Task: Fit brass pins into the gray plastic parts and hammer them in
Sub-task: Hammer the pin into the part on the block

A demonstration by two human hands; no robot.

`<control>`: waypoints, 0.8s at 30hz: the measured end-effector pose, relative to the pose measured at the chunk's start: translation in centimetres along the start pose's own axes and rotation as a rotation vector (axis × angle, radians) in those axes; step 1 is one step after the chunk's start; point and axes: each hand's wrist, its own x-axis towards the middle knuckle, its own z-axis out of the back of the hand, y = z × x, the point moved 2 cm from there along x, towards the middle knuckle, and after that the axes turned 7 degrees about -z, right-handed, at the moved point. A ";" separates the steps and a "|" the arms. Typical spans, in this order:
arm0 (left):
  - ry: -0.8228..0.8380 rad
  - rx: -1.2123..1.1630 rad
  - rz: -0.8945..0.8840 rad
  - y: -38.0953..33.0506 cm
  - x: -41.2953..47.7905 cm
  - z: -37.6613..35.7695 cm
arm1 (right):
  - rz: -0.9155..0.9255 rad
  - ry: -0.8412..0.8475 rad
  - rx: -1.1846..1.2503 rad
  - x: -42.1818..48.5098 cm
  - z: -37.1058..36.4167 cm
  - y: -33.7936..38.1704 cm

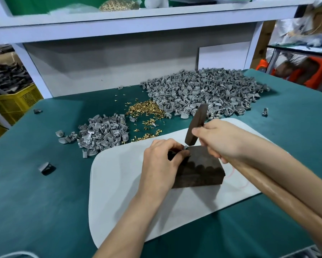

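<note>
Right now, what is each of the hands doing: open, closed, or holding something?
The left hand pinches a gray part on the block.
The right hand grips the hammer.

Person's bare left hand [161, 164] with slim fingers and plain knuckles, bare right hand [223, 140] with a short, plain thumbnail, both wrists uncovered, slender left forearm [128, 220] and right forearm [286, 175] uncovered as far as the frame edge
</note>
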 end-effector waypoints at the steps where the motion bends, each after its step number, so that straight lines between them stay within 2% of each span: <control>1: 0.004 0.001 -0.002 0.0 0.0 0.0 | 0.008 -0.009 -0.009 0.1 0.1 0.1; 5: 0.015 0.011 0.004 0.1 0.1 0.0 | 0.020 -0.017 -0.079 0.0 -0.1 0.2; 8: 0.021 -0.031 0.046 0.2 -0.1 -0.1 | 0.003 -0.082 0.032 0.4 1.1 -0.2; 14: 0.040 -0.268 0.264 1.1 -0.1 -0.2 | -0.031 0.017 0.188 -0.1 1.8 -1.2; 24: 0.146 -0.158 0.214 0.8 0.0 0.0 | 0.029 -0.013 -0.025 -1.5 1.3 -0.3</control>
